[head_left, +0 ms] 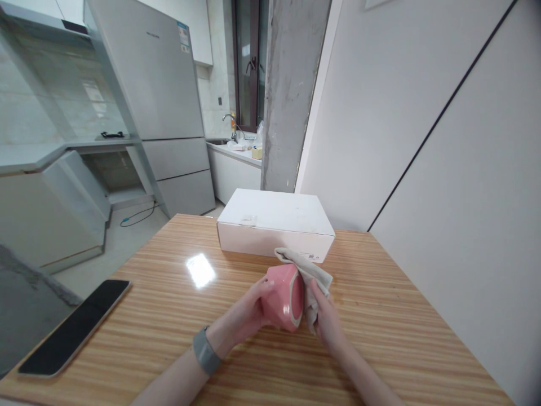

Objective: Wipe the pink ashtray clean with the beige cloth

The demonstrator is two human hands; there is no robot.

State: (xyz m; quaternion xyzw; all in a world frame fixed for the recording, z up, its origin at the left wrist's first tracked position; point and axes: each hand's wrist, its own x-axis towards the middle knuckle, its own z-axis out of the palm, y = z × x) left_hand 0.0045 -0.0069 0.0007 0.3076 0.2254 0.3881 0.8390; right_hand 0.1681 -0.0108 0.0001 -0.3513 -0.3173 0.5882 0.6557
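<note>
Head view: the pink cup (286, 297) sits tipped on its side between both hands, low over the middle of the wooden bench (169, 316), its mouth turned toward the right. The left hand (249, 312) wraps its fingers around the cup's base side, holding it firmly. The right hand (323, 318) presses a beige cloth (308, 270) against the cup's open rim, fingers closed on the fabric, so the cloth lies just right of and above the cup. The cup looks smooth, glossy and faceted; the cloth soft and crumpled. A matte white box (274, 223) stands just behind. A dark phone (76, 327) lies well apart to the left.
</note>
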